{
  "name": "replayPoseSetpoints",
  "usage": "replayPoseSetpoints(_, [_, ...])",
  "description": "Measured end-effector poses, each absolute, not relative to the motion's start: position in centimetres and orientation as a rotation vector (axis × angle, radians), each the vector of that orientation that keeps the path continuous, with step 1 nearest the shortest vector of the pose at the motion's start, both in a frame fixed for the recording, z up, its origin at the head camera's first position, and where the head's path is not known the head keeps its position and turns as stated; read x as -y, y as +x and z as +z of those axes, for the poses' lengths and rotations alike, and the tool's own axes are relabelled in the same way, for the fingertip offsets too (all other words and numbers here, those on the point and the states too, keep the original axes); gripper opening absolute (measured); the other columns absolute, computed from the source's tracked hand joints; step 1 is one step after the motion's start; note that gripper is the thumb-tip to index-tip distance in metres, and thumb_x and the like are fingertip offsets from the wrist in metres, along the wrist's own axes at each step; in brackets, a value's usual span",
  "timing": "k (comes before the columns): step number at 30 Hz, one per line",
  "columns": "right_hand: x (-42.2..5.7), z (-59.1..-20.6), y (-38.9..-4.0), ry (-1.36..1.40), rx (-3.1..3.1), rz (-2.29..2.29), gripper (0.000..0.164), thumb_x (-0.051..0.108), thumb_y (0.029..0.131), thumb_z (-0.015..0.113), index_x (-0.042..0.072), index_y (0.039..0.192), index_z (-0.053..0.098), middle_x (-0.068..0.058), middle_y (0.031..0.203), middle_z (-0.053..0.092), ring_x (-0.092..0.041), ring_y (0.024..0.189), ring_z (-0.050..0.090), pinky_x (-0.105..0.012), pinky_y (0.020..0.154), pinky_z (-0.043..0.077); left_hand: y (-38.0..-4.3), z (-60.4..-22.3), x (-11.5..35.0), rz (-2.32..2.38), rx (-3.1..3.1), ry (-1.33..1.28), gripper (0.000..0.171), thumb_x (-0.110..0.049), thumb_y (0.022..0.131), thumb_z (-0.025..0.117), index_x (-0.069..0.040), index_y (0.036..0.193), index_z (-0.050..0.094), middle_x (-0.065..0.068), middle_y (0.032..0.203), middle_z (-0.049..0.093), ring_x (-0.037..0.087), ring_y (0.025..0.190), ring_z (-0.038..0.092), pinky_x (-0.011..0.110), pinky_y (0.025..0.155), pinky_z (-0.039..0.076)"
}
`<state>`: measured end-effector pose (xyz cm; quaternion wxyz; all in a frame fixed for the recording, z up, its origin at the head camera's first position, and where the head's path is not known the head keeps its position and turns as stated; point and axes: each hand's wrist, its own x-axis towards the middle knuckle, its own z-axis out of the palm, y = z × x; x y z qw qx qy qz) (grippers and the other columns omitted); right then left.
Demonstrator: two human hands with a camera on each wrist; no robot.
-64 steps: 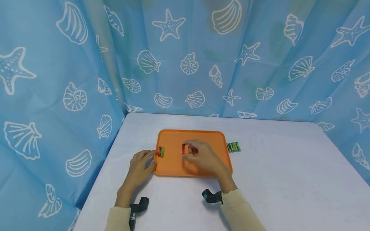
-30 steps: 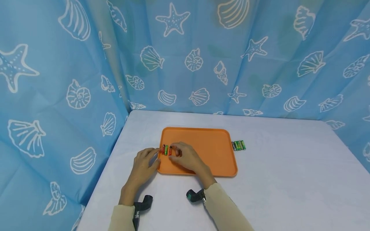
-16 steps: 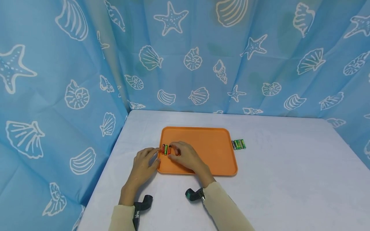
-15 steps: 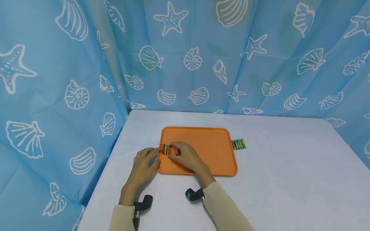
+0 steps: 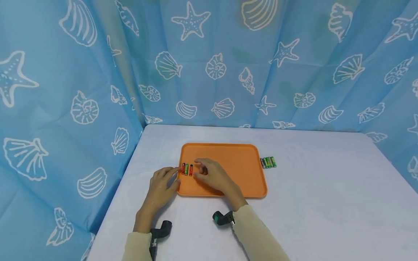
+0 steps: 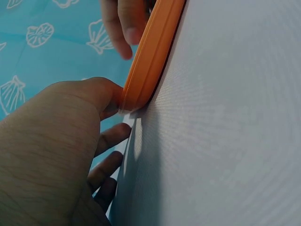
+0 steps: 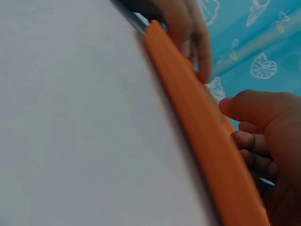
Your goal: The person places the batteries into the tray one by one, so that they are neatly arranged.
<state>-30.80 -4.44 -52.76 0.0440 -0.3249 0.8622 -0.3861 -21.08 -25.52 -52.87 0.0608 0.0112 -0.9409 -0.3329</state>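
Note:
An orange tray (image 5: 228, 170) lies on the table. At its left side a red battery (image 5: 183, 168), a green battery (image 5: 186, 169) and a second red battery (image 5: 191, 170) lie side by side, with a slightly wider gap before the last one. My right hand (image 5: 213, 176) hovers just right of that red battery, thumb and forefinger apart and holding nothing. My left hand (image 5: 160, 186) rests at the tray's left rim, forefinger and thumb touching it. In the left wrist view the left thumb (image 6: 106, 92) meets the tray's corner, while the other fingers stay loose.
Several more batteries (image 5: 268, 162), mostly green, lie in a row on the table just beyond the tray's right edge. The table has a white cloth (image 5: 310, 203). A blue shell-patterned curtain (image 5: 209, 87) hangs behind and at the left.
My right hand carried the second red battery leftward across the tray, set it beside the green one, then let go and drew slightly right. My left hand stayed at the rim.

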Motion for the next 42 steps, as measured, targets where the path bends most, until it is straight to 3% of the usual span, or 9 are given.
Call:
replayPoseSetpoints(18, [-2.2,-48.3,-30.2,-1.047,-2.744,-1.208,0.034,0.023,0.095,0.071,0.009,0.126,0.066,0.008,0.086,0.057,-0.012,0.079,0.053,-0.030,0.070,0.050,-21.0,-52.9,25.7,-1.042,2.823,0.024,0.045,-0.026,0.099,0.061,-0.020,0.144,0.055,0.009,0.142,0.049,0.031,0.140,0.029,0.060,0.113,0.026])
replayPoseSetpoints(42, [-12.6,-48.2,-31.7,-1.019,-2.932,-1.018,0.037,0.017,0.091,0.075,0.005,0.124,0.065,0.003,0.087,0.055,-0.015,0.077,0.052,-0.033,0.066,0.050,-21.0,-53.1,25.5,-1.026,2.806,-0.013,0.044,-0.024,0.099,0.062,-0.019,0.142,0.057,0.012,0.141,0.049,0.034,0.139,0.030,0.058,0.114,0.021])
